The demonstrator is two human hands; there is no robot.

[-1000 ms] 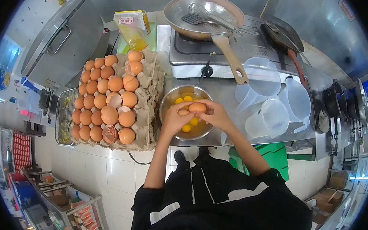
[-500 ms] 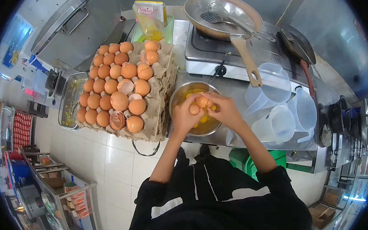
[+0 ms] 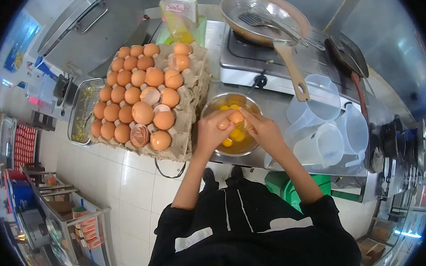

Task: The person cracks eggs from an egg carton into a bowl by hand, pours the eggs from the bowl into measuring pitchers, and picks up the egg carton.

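Over a metal bowl (image 3: 237, 154) holding several yolks (image 3: 237, 134) in egg white, my two hands are close together. My left hand (image 3: 212, 133) is closed, with one brown egg (image 3: 223, 124) in its fingers. Between the fingertips of both hands is a second brown egg or shell (image 3: 236, 116); whether it is whole or split is partly hidden. My right hand (image 3: 264, 131) has its fingers pinched against that piece. Left of the bowl, a stack of cardboard egg trays (image 3: 197, 78) carries several brown eggs (image 3: 132, 95) and broken shells (image 3: 139, 136).
Behind the bowl stands a stove (image 3: 247, 57) with a frying pan (image 3: 296, 18), its handle (image 3: 293, 74) reaching toward me. Clear plastic jugs (image 3: 318, 146) stand at the right. A carton marked Sovia (image 3: 180, 18) is behind the trays; a wire basket (image 3: 86, 111) is at left.
The view has shifted slightly, so the trays and stove sit farther right. My hands remain over the bowl, and the piece at my fingertips has turned. More yolks show below.
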